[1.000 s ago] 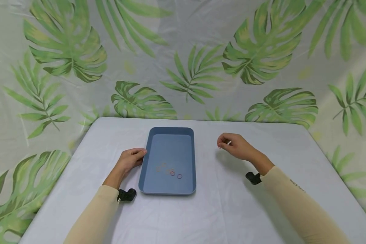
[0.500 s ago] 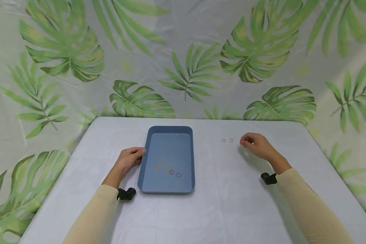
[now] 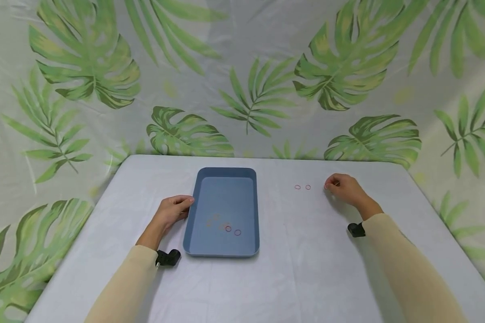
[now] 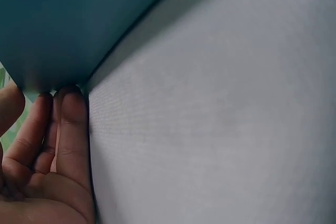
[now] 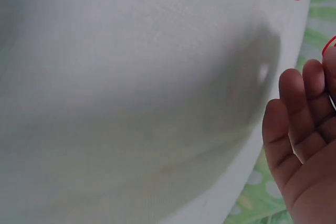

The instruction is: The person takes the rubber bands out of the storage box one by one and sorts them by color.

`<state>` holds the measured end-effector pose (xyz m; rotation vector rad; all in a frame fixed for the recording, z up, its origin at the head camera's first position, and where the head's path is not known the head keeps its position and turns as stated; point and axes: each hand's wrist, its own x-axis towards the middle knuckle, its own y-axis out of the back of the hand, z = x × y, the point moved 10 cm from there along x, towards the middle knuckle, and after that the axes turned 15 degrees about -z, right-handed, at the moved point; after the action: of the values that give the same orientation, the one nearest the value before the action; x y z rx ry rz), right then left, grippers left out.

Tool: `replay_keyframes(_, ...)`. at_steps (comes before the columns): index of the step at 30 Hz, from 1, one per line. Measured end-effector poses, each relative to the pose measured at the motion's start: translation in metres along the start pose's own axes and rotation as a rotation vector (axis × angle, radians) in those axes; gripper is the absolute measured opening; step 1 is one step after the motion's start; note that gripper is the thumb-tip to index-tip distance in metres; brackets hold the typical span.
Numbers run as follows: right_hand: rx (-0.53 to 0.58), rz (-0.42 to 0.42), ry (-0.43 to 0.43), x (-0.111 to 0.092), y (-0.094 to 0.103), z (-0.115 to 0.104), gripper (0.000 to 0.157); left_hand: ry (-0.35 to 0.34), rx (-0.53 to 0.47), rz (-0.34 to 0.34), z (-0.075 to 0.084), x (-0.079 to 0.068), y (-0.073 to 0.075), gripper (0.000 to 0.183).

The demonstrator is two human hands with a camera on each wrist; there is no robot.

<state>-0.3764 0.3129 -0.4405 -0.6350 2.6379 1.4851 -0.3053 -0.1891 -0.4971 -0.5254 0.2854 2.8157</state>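
Note:
My left hand (image 3: 173, 213) grips the left rim of a blue rectangular tray (image 3: 226, 197), thumb at the rim and fingers against the outer wall. The left wrist view shows the fingertips (image 4: 72, 103) touching that wall. Right of the tray, my right hand (image 3: 347, 190) pinches a thin red rubber band (image 5: 325, 46) between thumb and forefinger, close over the table. Two more red rubber bands (image 3: 297, 189) lie in a row on the cloth, left of this hand. Inside the tray's near half are two red rubber bands (image 3: 237, 235) and several pale orange ones (image 3: 215, 216).
A white cloth (image 3: 291, 278) covers the table under the tray and both hands. Behind the table's far edge hangs a leaf-patterned curtain (image 3: 258, 134). A black wrist camera (image 3: 356, 230) sits at my right wrist, another at the left.
My right hand has moved right with a red rubber band, uncovering two red bands on the cloth, and in the last half second shifted slightly further right. My left hand stays at the tray.

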Motion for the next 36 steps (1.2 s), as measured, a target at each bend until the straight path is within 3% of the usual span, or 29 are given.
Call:
replay_keyframes(12, -0.042, 0.002, -0.066, 0.015, -0.002, 0.009, 0.022, 0.027, -0.018, 0.003, -0.005, 0.002, -0.004, 0.043)
replay_keyframes(21, -0.059, -0.023, -0.112, 0.017, 0.0, 0.015, 0.022, 0.008, -0.009, -0.005, -0.007, 0.003, -0.006, 0.044)
replay_keyframes(29, -0.104, 0.026, -0.094, 0.026, 0.0, 0.012, 0.02, -0.003, -0.017, 0.008, -0.003, 0.001, 0.0, 0.043)
replay_keyframes(36, -0.12, 0.02, -0.088, 0.033, -0.01, 0.007, 0.019, -0.001, -0.003, 0.011, -0.006, 0.003, 0.003, 0.042)
